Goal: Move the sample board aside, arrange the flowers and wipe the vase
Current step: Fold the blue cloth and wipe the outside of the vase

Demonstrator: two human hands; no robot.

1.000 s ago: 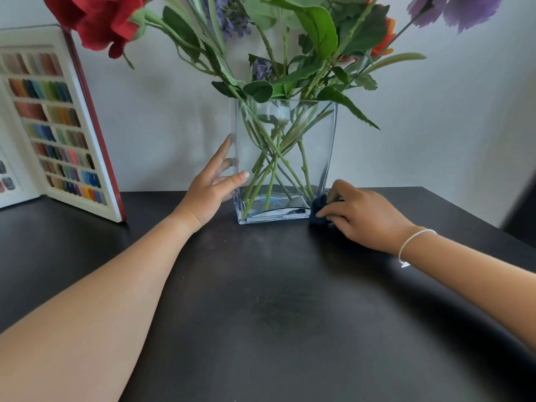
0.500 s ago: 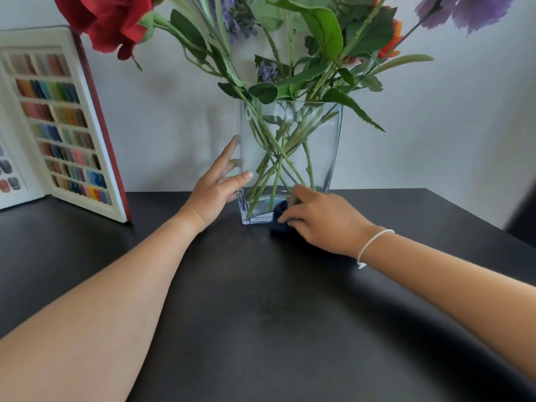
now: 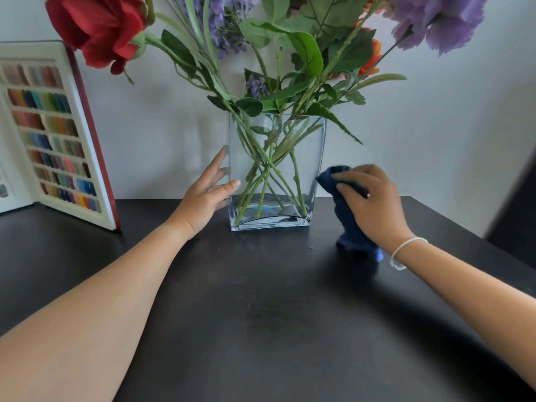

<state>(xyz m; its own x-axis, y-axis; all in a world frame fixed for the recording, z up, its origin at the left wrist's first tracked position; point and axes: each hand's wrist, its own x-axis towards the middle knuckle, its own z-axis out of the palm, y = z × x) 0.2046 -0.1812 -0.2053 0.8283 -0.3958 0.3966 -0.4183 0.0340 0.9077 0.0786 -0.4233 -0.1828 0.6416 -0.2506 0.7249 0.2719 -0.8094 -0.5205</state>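
A clear rectangular glass vase (image 3: 307, 169) stands at the back of the black table (image 3: 261, 314), with a little water in its base. Red, purple and orange flowers (image 3: 98, 30) on green stems fill it and spread above. My left hand (image 3: 207, 192) rests flat against the vase's left side, fingers apart, thumb on the front corner. My right hand (image 3: 372, 203) grips a dark blue cloth (image 3: 348, 224) just right of the vase; the cloth's top corner touches the vase's right edge. The colour sample board (image 3: 55, 134) leans against the wall at the far left.
A pale wall runs right behind the vase and the board. The table's right edge slants away at the right, with a dark shape (image 3: 516, 198) beyond it. I wear a thin white bracelet (image 3: 406, 248) on the right wrist.
My right hand has carried the blue cloth from the vase's lower front to its right side and lifted it, so the cloth hangs down. My left hand has stayed against the vase.
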